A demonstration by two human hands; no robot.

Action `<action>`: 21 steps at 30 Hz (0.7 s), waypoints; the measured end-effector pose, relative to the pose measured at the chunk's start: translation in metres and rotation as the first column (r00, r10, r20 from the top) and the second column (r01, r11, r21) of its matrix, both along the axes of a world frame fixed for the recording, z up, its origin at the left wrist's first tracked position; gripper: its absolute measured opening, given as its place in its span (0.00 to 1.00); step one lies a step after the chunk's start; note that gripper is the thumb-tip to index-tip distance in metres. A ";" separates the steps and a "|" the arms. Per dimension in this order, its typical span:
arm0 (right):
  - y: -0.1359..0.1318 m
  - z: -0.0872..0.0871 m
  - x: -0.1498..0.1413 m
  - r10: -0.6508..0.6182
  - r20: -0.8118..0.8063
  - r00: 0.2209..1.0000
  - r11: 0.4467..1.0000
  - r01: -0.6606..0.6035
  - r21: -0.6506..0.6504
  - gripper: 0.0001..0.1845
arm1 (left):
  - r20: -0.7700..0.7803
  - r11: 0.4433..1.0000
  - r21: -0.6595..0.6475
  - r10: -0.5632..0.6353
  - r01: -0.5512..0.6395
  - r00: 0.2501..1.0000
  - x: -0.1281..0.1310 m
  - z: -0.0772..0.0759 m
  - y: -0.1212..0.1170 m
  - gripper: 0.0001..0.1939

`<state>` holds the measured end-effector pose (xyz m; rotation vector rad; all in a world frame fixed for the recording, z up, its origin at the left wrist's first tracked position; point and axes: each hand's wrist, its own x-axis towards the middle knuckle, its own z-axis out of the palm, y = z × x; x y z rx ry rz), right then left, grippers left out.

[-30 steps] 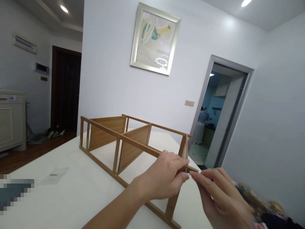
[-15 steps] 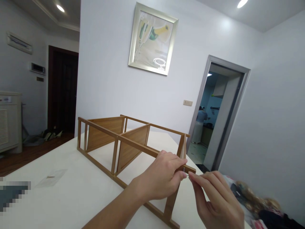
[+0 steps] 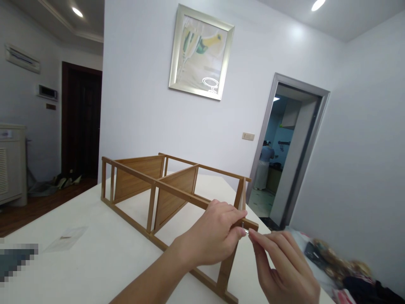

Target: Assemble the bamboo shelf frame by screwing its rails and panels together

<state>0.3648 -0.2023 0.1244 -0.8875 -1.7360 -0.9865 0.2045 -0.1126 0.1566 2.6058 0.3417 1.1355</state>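
Observation:
A wooden shelf frame with two board dividers lies on its side on the white table. My left hand is closed over the near end of its top rail, by the right-hand post. My right hand is just right of it, fingertips pinched on a small metal piece at the rail's end, too small to name. The two hands almost touch.
A small clear plastic bag with a fitting lies on the table at the left. A dark pixelated patch sits at the left edge. Clutter lies at the lower right. Through the doorway, a person stands in another room.
The view has drifted slightly, so everything sits a little further left. My right hand has crept a bit closer to the rail's end; my left hand keeps its grip.

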 end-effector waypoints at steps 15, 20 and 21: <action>-0.005 0.015 0.004 0.050 -0.064 0.997 0.986 -0.060 -0.155 0.13 | 0.093 0.994 0.112 -0.010 0.000 0.996 0.005 -0.011 0.004 0.16; -0.006 0.018 0.002 0.062 -0.079 0.995 0.985 -0.074 -0.155 0.14 | 0.452 0.941 0.319 -0.042 -0.117 0.891 -0.004 -0.043 0.011 0.18; -0.006 0.018 0.002 0.067 -0.092 0.994 0.983 -0.081 -0.167 0.14 | 0.478 0.926 0.350 -0.048 -0.141 0.877 -0.008 -0.053 0.013 0.17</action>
